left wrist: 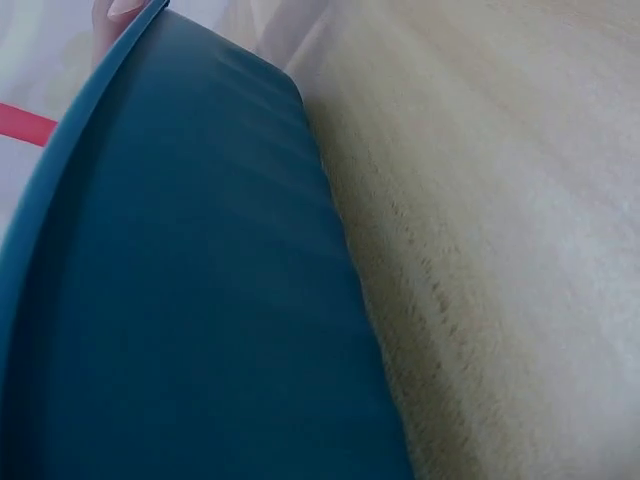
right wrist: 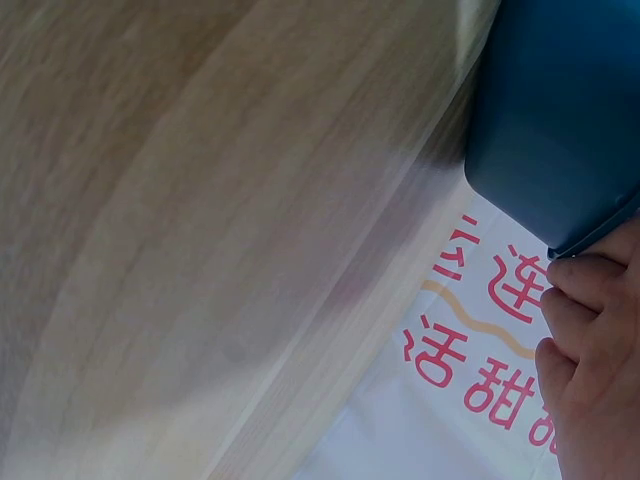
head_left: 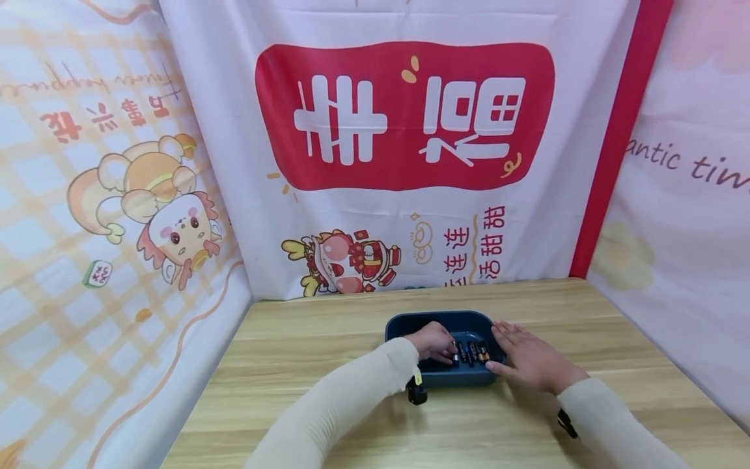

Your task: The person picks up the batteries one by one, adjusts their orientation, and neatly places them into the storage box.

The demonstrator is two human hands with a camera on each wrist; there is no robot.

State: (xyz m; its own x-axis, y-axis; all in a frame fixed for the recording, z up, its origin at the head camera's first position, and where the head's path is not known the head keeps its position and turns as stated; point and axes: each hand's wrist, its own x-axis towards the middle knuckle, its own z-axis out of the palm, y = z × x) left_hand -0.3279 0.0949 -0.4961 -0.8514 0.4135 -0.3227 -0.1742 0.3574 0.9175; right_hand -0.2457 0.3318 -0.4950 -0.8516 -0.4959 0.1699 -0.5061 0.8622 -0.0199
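A dark blue rectangular bin stands on the table, and its outer side fills much of the left wrist view. Several small cylindrical batteries, black with some orange or silver parts, lie side by side inside. My left hand reaches into the bin from the left, its fingers bent around a battery at the left end of the row; its fingertips are partly hidden. At the bin's right end, my right hand rests on the rim with fairly straight fingers, thumb near the front corner. Its fingers touch the rim.
The wood-grain table extends around the bin. A white printed cloth hangs behind it, and more printed cloths flank the left and right. A dark wrist device sits below the left sleeve, near the bin's front.
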